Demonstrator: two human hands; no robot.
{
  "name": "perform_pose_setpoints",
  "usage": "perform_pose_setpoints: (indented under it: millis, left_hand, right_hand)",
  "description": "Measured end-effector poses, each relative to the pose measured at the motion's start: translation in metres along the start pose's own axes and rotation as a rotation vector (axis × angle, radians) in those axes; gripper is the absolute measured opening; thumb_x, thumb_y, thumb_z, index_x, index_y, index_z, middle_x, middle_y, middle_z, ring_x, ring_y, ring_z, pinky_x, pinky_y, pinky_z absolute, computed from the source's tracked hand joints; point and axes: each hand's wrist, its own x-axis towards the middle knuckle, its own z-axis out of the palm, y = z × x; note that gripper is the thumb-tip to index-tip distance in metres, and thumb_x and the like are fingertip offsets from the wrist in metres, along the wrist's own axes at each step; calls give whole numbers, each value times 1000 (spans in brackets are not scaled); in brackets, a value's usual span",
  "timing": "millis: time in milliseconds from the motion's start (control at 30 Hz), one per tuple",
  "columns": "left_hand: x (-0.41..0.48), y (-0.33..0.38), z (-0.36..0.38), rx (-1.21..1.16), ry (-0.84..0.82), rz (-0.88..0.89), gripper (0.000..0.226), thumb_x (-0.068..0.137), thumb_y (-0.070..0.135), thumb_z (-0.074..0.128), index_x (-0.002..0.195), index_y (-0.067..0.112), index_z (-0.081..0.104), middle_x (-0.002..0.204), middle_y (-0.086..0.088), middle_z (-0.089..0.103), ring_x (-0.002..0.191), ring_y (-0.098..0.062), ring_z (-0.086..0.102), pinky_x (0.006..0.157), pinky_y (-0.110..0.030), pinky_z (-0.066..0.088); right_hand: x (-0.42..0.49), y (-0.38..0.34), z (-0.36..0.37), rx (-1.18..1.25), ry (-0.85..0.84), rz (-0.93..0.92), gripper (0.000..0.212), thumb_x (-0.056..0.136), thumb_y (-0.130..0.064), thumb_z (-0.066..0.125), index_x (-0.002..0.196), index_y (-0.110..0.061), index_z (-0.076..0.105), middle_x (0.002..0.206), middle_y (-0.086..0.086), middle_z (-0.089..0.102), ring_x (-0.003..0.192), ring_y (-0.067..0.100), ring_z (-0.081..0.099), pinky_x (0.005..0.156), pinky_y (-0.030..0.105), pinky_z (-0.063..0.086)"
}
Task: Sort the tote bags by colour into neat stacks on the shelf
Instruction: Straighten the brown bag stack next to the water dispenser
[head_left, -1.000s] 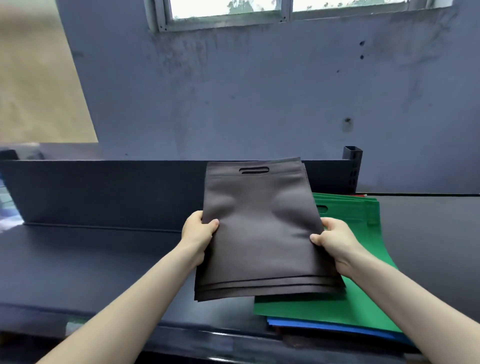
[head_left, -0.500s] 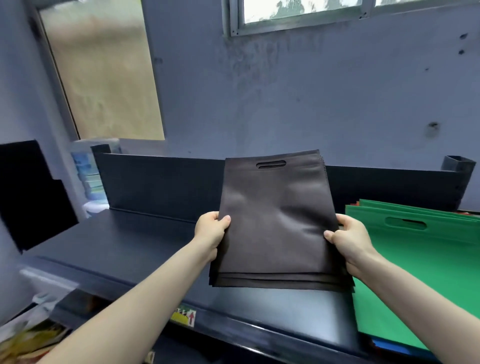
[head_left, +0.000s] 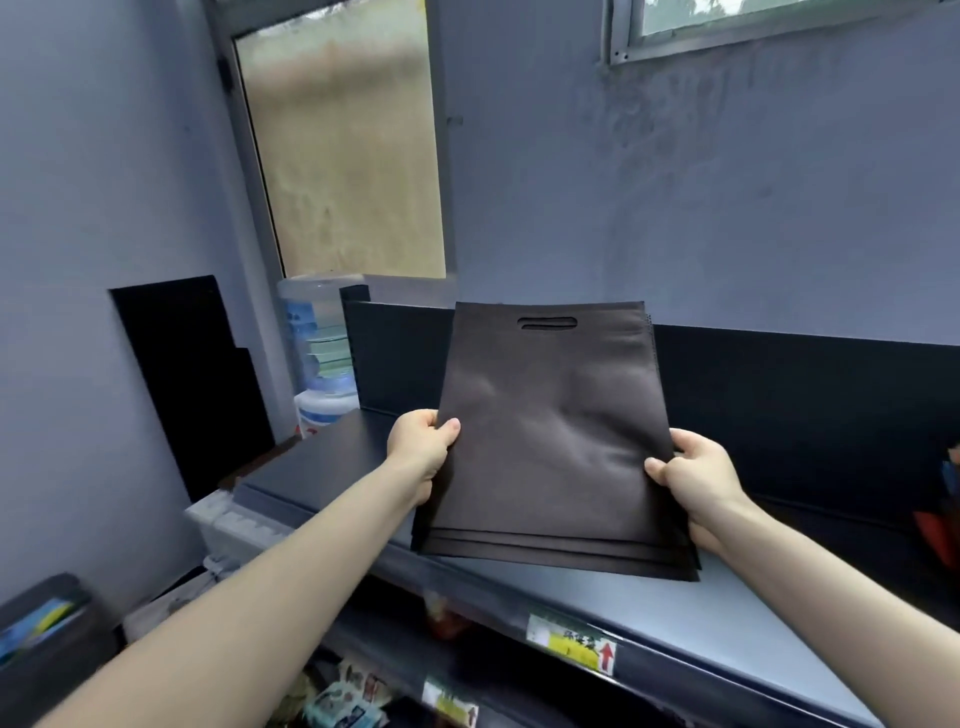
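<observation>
I hold a small stack of dark brown tote bags (head_left: 550, 441) flat and tilted, cut-out handle at the far end, above the dark shelf top (head_left: 332, 467). My left hand (head_left: 421, 452) grips the stack's left edge, thumb on top. My right hand (head_left: 696, 478) grips the right edge the same way. The stack's near edge shows several layered bag bottoms. The green and blue bags are out of view.
The shelf has a dark back panel (head_left: 779, 384) against the grey wall. A water bottle (head_left: 317, 364) stands past the shelf's left end. Price labels (head_left: 571, 642) sit on the shelf's front edge, with packaged goods (head_left: 343, 696) on lower shelves. Something red (head_left: 935, 530) shows at the right edge.
My view and both hands have swung left along the shelf with the brown stack. The green and blue bags have slid out of sight on the right.
</observation>
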Motion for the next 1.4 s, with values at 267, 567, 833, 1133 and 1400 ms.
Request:
perform_pose_setpoints:
  millis: [267,567,833,1133,1400]
  left_hand:
    - [50,-20,-62,-2,77,-27,10,93,9,59,90,8,69,80,-4,66,72,-18,60,65,-26,48]
    - [96,-60,-96,-56,201,-113,13,93,7,59,99,3,69,91,-9,70,86,-25,65,86,-40,54]
    - [131,-68,-120,-30,279,-120,11,92,4,59,97,4,69,89,-9,68,83,-23,63,82,-36,52]
    - [169,-93,-143,-8,253,-185,10,91,4,61,95,5,70,85,-9,69,77,-25,64,76,-37,53]
    - [221,-101,-181,-7,130,-228,11,88,4,66,98,3,68,88,-12,69,71,-23,64,67,-31,55]
  right_hand:
    - [19,16,85,6,-36,54,37,88,14,43,88,-15,65,88,13,71,76,28,69,69,35,56]
    - [63,31,139,-30,-178,94,35,88,14,44,93,-13,66,88,13,72,76,27,70,66,33,56]
    - [98,42,178,-67,-286,119,35,86,14,48,97,-14,67,86,9,74,78,25,71,66,32,55]
    - [107,64,213,-101,-317,162,37,81,16,50,95,-14,67,83,9,75,79,26,72,69,33,55]
    - [107,82,269,-117,-211,212,36,80,15,51,94,-13,68,86,12,74,85,28,71,78,35,56]
